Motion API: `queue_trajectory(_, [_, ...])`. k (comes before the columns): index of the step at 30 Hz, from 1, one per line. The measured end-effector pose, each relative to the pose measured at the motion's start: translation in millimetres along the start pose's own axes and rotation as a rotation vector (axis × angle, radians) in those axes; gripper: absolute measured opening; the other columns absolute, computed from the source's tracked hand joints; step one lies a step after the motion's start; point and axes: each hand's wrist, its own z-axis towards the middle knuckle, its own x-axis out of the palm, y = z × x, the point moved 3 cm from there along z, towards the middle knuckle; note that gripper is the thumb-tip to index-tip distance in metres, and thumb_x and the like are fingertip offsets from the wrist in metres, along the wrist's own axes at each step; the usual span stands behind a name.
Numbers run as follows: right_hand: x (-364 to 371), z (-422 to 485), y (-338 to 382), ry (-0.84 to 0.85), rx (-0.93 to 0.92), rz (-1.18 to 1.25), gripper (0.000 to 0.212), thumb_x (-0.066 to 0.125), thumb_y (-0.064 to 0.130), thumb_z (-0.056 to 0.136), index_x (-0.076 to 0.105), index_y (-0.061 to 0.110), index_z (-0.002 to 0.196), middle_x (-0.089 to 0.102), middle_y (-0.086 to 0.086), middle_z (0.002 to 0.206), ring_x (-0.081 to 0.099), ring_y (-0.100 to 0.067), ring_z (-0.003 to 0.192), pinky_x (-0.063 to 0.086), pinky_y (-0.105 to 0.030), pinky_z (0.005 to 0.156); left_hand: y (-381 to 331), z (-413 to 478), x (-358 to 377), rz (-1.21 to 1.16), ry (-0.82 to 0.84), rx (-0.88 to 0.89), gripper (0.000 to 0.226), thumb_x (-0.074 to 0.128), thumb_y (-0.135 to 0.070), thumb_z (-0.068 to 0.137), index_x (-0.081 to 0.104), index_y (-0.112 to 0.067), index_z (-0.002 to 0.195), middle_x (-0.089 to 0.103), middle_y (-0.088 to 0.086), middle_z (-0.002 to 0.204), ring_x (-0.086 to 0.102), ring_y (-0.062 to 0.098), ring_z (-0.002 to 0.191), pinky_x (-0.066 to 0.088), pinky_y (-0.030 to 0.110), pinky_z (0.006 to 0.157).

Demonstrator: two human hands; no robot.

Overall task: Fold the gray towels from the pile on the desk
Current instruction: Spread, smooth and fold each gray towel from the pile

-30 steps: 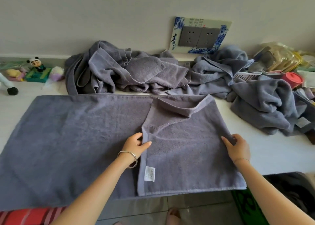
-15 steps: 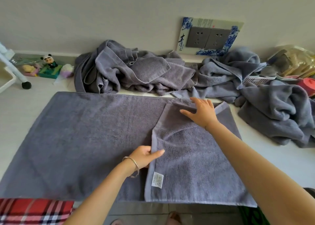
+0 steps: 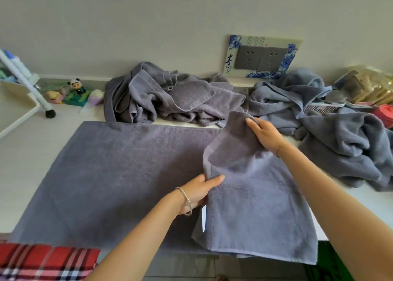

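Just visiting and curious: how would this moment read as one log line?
step: folding towel | left hand: pinches flap edge | right hand: holds far corner raised | pile: unfolded, behind

So the table (image 3: 42, 148) is a pale white top running back to the wall. One gray towel (image 3: 119, 174) is spread across most of it, right end doubled back over itself, front edge hanging off a bit. Behind it sits the crumpled pile (image 3: 170, 97) of more gray towels, with a second heap (image 3: 344, 144) off to the right. Back left there's a little panda figure (image 3: 76, 86) among some small toys (image 3: 55, 95) (can't make those out), plus a white rack's black foot (image 3: 50, 113). Far right, a red round thing (image 3: 386, 114) sits just beside the heap.
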Motion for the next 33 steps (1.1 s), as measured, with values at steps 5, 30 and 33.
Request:
queue_trajectory(5, [-17, -14, 74, -0.057, -0.11, 0.189, 0.048, 0.057, 0.044, 0.09, 0.06, -0.004, 0.092, 0.057, -0.003, 0.079, 0.053, -0.01, 0.073, 0.047, -0.019, 0.07, -51, -42, 2, 0.001, 0.045, 0.151, 0.023, 0.048, -0.028, 0.096, 0.062, -0.012, 0.105, 0.071, -0.001, 0.095, 0.068, 0.007, 0.084, 0.055, 0.017, 0.072])
queue_trajectory(30, [308, 38, 295, 0.429, -0.041, 0.593, 0.02, 0.07, 0.03, 0.083, 0.069, 0.011, 0.09, 0.072, -0.006, 0.087, 0.069, -0.017, 0.081, 0.057, -0.027, 0.077, -41, -214, -312, -0.158, -0.378, 0.266, 0.03, 0.056, -0.029, 0.087, 0.066, -0.01, 0.107, 0.071, 0.009, 0.106, 0.067, 0.021, 0.095, 0.05, 0.031, 0.091])
queue_trajectory(33, [353, 63, 268, 0.305, -0.113, 0.261, 0.03, 0.074, 0.037, 0.079, 0.058, 0.014, 0.07, 0.058, 0.003, 0.066, 0.055, -0.01, 0.066, 0.049, -0.023, 0.064, -14, -205, -354, -0.016, -0.551, 0.183, 0.024, 0.053, -0.024, 0.094, 0.065, -0.01, 0.109, 0.071, 0.005, 0.1, 0.068, 0.014, 0.085, 0.054, 0.02, 0.071])
